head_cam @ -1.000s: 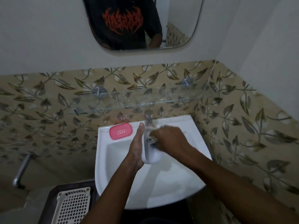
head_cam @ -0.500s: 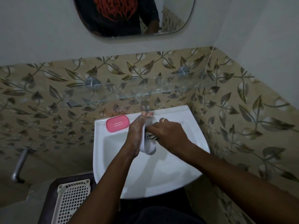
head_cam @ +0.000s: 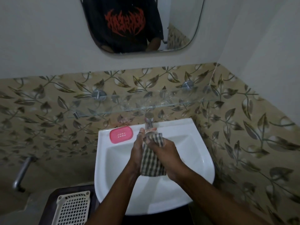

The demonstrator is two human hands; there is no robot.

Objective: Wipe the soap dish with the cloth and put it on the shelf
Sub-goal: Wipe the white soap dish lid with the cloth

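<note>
Leaf-patterned tiles (head_cam: 48, 101) below white wall (head_cam: 40, 38), dim light.

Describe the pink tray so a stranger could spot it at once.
Find the white sink below the glass shelf. On its back rim, left of the tap, lies the pink tray: a rounded rectangle with small drain slots, the only pink thing here.

A black short-sleeved T-shirt (head_cam: 125, 23) with a jagged red print is being worn, as reflected in the mirror (head_cam: 181, 30); both forearms are being left bare, uncovered by sleeves.
</note>
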